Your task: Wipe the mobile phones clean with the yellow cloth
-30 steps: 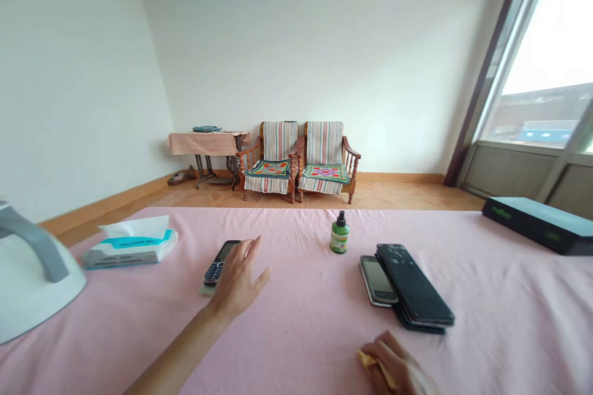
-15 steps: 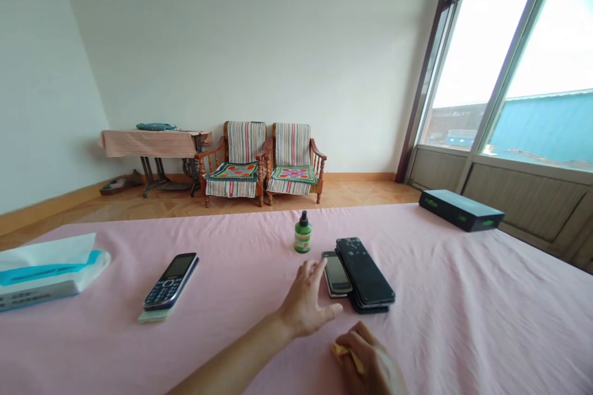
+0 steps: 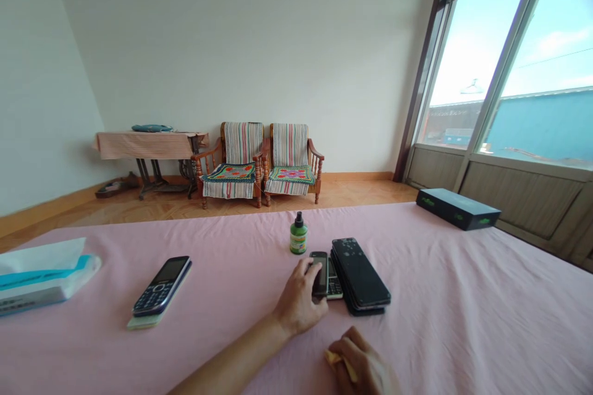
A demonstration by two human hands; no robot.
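Observation:
My left hand [image 3: 301, 299] is closed around a small silver-and-black mobile phone [image 3: 320, 278], fingers on its left side and thumb at its lower end. Beneath and to the right of it shows a second phone with a keypad [image 3: 334, 284]. Beside that lies a stack of large black smartphones [image 3: 361, 274], the top one with pale specks at its far end. My right hand [image 3: 361, 361], near the front, is closed on a crumpled yellow cloth [image 3: 341, 365]. A green spray bottle [image 3: 299, 234] with a black top stands just beyond the left hand.
At left, a keypad phone [image 3: 162, 287] rests on a pale flat piece, near a tissue pack [image 3: 46, 278]. A black box [image 3: 458, 210] sits at the far right of the pink cloth [image 3: 222, 321]. Two wooden chairs [image 3: 290, 160] and a covered table [image 3: 143, 147] stand by the wall.
My left hand has closed on the small phone and shifted it left, uncovering the keypad phone below. My right hand still grips the yellow cloth. The view has turned slightly.

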